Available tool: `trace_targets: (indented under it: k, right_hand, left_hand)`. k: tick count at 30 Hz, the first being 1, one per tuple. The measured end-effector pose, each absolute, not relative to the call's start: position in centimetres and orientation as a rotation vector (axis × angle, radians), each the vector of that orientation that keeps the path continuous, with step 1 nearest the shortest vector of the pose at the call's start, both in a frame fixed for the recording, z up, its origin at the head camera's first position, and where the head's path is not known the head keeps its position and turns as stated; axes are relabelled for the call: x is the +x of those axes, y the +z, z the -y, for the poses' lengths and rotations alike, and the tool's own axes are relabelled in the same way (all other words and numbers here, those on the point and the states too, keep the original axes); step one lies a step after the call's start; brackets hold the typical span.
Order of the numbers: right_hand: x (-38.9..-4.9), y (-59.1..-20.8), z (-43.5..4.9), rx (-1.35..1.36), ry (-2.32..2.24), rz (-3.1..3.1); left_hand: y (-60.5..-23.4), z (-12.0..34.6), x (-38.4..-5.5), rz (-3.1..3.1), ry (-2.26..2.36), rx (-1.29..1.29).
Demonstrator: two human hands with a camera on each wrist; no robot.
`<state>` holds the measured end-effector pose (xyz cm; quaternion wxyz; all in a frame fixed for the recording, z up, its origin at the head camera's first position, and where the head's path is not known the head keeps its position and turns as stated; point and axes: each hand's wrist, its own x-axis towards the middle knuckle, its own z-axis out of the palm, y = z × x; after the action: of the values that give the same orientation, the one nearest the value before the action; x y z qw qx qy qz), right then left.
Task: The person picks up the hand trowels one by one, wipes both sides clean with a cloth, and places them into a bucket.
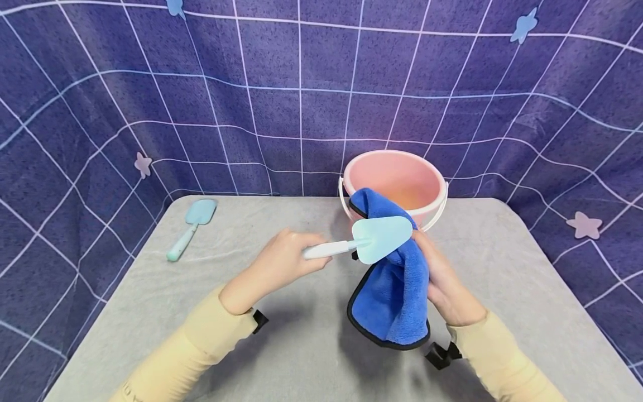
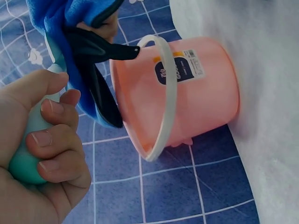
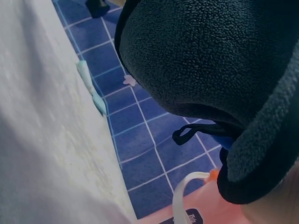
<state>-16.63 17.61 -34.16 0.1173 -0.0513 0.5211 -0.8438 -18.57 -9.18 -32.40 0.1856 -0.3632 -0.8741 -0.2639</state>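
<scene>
Head view is showing a light-blue spatula (image 1: pixel 383 237) before a blue cloth (image 1: pixel 394 304), mid-scene; the left hand (image 1: pixel 281 258) is clasping the spatula, the right hand (image 1: pixel 446 287) the cloth. Farther, a pink bucket (image 1: pixel 392 170) is standing; far left, another spatula (image 1: pixel 201 212) is lying.

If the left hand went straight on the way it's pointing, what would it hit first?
Likely the blue cloth: the spatula in the left hand overlaps it in the head view, though whether they touch is unclear.
</scene>
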Motion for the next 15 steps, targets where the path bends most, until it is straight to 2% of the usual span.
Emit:
trace_targets:
  k: [15]
  right_hand:
    - [-16.0, -33.6, -19.3, -0.118, -2.434, -1.478]
  left_hand:
    - [-33.4, 10.5, -18.5, 2.404, -0.737, -1.043]
